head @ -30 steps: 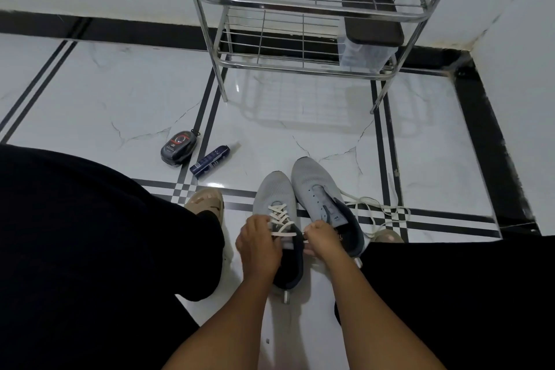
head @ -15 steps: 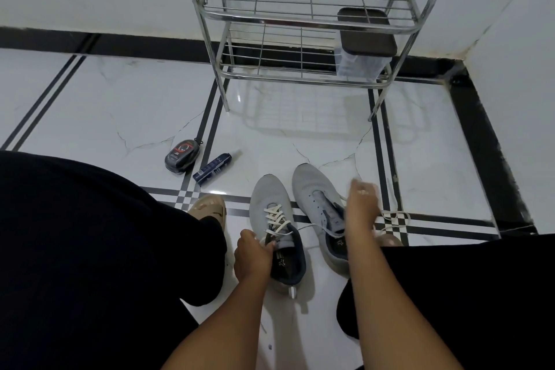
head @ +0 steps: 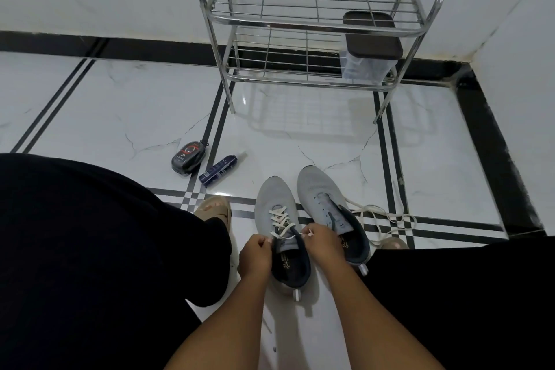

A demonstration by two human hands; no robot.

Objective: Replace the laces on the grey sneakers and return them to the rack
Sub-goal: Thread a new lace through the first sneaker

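Grey mesh with a dark navy lining: the left sneaker [head: 280, 213] stands on the floor [head: 120, 117] between the person's knees, toe toward twelve o'clock; a cream lace [head: 279, 221] criss-crosses its upper eyelets. The left hand [head: 256, 255] sits at the shoe's nine o'clock, fingers curled and pinching one lace end; the right hand [head: 322, 242] sits at its three o'clock, fingers curled and pinching the other end beside the tongue. The right sneaker [head: 327, 201] stands just beside the first, at its two o'clock, toe angled toward eleven; its eyelets show no lace; the right hand covers part of its heel side. A loose lace [head: 381, 215] lies in loops on the floor at this shoe's three o'clock, one strand touching its side.

At ten o'clock from the shoes lie a blue spray bottle [head: 217, 171] and, just beyond it, a dark polish case [head: 189, 156], close together but apart. A tan slipper [head: 214, 209] pokes out from the black trouser leg [head: 90, 234] at nine o'clock. At twelve o'clock, well apart from the shoes, the steel rack [head: 318, 24] stands against the wall; a clear tub with a dark lid [head: 372, 39] rests on the right end of its lower shelf.
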